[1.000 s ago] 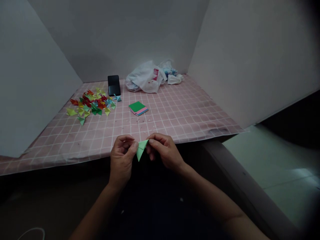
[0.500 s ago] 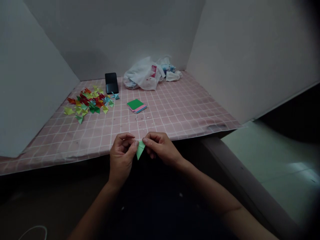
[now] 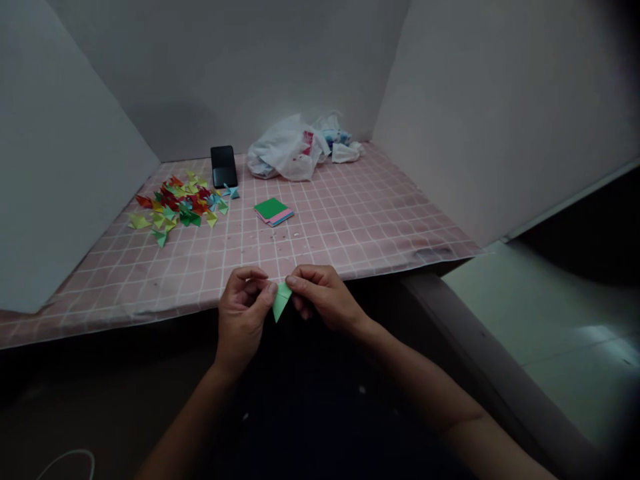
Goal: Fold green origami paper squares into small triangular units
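A small light-green folded paper triangle (image 3: 281, 301) is pinched between both hands just in front of the table's near edge. My left hand (image 3: 243, 317) grips its left side with thumb and fingers closed. My right hand (image 3: 323, 298) pinches the top right corner, fingers curled. The triangle's point hangs downward between the two hands.
On the pink checked tablecloth (image 3: 350, 220) lie a heap of several colourful folded paper triangles (image 3: 176, 203), a stack of square coloured paper (image 3: 273, 211), a black phone (image 3: 223, 166) and a white plastic bag (image 3: 293, 148). White panels wall in the table on three sides. A white cable (image 3: 65, 460) lies lower left.
My right hand's fingers have moved in closer over the triangle's top, so less of the green paper shows. The view has shifted slightly; both hands stay in about the same place.
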Available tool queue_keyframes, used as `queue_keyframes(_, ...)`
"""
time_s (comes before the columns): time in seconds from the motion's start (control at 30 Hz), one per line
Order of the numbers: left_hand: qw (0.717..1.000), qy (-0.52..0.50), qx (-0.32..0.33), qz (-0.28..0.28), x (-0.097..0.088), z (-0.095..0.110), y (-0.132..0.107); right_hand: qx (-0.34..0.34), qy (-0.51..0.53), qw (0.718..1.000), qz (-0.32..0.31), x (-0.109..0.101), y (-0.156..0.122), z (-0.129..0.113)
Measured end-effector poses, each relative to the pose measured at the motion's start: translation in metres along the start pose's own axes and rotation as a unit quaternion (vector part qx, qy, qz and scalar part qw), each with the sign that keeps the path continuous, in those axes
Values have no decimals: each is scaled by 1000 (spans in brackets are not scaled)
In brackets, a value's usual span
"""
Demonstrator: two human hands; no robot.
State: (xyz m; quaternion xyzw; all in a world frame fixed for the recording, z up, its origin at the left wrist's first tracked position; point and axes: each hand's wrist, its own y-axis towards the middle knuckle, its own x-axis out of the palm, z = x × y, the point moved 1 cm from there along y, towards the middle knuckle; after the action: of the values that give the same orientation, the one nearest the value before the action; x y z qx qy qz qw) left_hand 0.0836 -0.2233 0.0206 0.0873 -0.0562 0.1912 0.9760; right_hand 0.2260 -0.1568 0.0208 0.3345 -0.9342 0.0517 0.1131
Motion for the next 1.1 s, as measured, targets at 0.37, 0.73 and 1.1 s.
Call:
queue_keyframes(0.37, 995, 76, 62, 2, 3, 7, -5, 0, -50, 999, -21, -1, 1, -6)
queue_keyframes(0.73, 995, 43, -66, -55, -5, 0, 1, -28, -51, 998, -5, 2, 4, -5)
queue_keyframes(1.1, 998, 25, -48, 22, 1, -2, 5, -7, -15, 1000, 14, 4, 12, 4)
